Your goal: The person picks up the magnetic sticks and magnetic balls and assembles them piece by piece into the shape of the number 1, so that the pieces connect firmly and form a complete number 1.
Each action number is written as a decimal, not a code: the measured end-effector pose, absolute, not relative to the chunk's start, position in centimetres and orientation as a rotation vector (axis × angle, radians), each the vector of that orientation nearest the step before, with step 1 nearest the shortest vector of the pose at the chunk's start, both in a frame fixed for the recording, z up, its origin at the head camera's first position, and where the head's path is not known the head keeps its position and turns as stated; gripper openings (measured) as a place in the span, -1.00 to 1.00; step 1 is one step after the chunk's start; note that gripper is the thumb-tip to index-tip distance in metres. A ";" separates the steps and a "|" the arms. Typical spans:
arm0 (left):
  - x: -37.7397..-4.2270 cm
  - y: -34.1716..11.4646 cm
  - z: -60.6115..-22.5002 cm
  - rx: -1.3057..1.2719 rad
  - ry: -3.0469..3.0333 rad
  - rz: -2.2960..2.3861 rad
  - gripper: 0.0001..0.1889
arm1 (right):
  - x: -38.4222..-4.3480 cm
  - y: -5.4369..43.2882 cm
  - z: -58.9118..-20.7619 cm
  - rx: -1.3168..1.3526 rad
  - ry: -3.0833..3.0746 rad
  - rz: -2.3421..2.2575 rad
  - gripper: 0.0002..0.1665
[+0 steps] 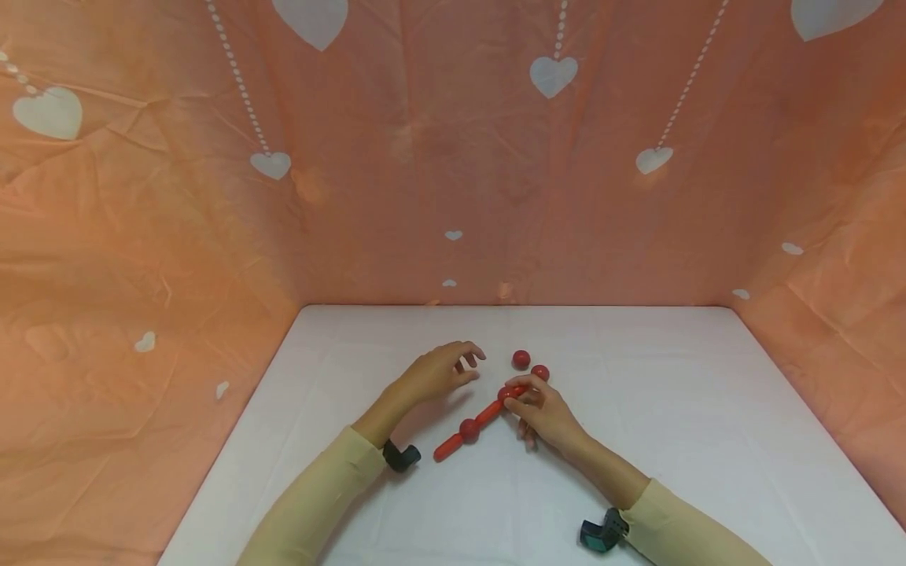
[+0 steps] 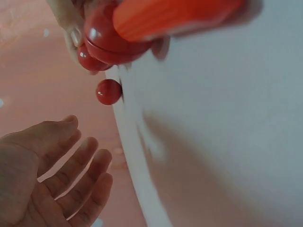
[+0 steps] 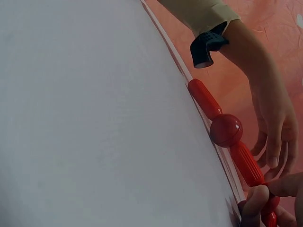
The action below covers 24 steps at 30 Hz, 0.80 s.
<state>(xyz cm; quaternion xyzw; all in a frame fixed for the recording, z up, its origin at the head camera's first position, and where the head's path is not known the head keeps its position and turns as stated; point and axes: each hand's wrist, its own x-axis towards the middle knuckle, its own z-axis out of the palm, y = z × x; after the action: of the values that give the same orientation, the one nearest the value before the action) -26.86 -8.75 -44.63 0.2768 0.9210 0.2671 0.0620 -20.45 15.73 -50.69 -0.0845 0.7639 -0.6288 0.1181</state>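
Note:
A chain of red balls and ridged red rods [image 1: 489,413] runs diagonally over the white table. My right hand [image 1: 550,418] pinches a ball in the chain between thumb and fingers; in the right wrist view the fingertips partly cover that ball [image 3: 271,203]. Another ball [image 1: 469,430] joins two rods nearer the left, the last rod [image 1: 447,447] forming the near end. At the far end sits one more ball [image 1: 540,373]; the fingers partly hide the rod there. My left hand [image 1: 437,373] hovers left of the chain, fingers loosely bent, holding nothing.
One loose red ball [image 1: 521,359] lies just beyond the chain. The white table [image 1: 679,393] is enclosed at the back and sides by an orange-pink cloth [image 1: 481,189] printed with white hearts. Dark camera mounts [image 1: 401,456] sit on both wrists.

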 end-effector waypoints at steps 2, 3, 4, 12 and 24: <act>-27.3 -8.5 -44.7 0.844 2.783 0.800 -0.65 | -20.5 15.8 -50.8 -0.251 2.231 -1.840 -0.50; -27.5 -8.4 -44.7 0.850 2.781 0.798 -0.65 | -20.5 15.8 -50.8 -0.253 2.230 -1.840 -0.50; -27.7 -8.2 -44.7 0.857 2.779 0.798 -0.65 | -20.5 15.8 -50.8 -0.254 2.227 -1.842 -0.50; -29.1 -7.0 -45.0 0.872 2.780 0.762 -0.66 | -20.6 15.7 -50.9 -0.245 2.222 -1.845 -0.50; -30.8 -4.9 -45.0 0.906 2.778 0.700 -0.67 | -20.6 15.8 -50.8 -0.236 2.204 -1.855 -0.50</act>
<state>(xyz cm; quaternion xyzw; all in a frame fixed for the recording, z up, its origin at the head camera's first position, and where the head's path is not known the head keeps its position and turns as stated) -30.85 -4.94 -44.99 0.3007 0.9224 0.2325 0.0683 -20.56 15.77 -50.78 -0.0810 0.7565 -0.6368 0.1252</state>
